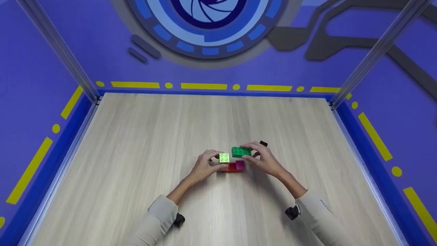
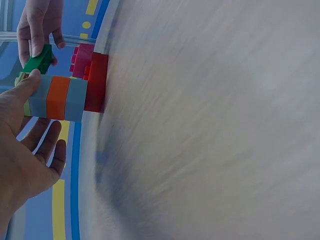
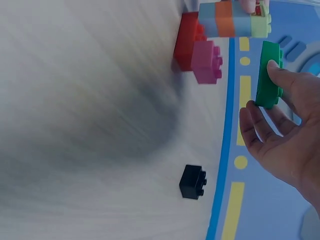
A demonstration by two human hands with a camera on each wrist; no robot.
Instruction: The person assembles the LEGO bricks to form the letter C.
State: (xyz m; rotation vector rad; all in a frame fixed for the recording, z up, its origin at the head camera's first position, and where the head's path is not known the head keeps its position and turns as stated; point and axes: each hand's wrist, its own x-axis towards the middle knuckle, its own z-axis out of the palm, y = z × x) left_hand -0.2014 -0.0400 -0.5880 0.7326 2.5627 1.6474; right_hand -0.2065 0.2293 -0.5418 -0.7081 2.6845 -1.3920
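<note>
A red brick lies on the table as the base of a stack. On one end sits a magenta brick; on the other rises a column of light blue, orange and light blue bricks, topped by a lime brick. My left hand grips this column near its top between thumb and fingers. Held in the air by my right hand is a longer green brick, pinched between thumb and fingers. In the head view it is just right of the lime brick, above the magenta one.
A small black brick rests on the table beyond my right hand, partly covered by it in the head view. Blue panels with yellow markings wall the table at the back and both sides.
</note>
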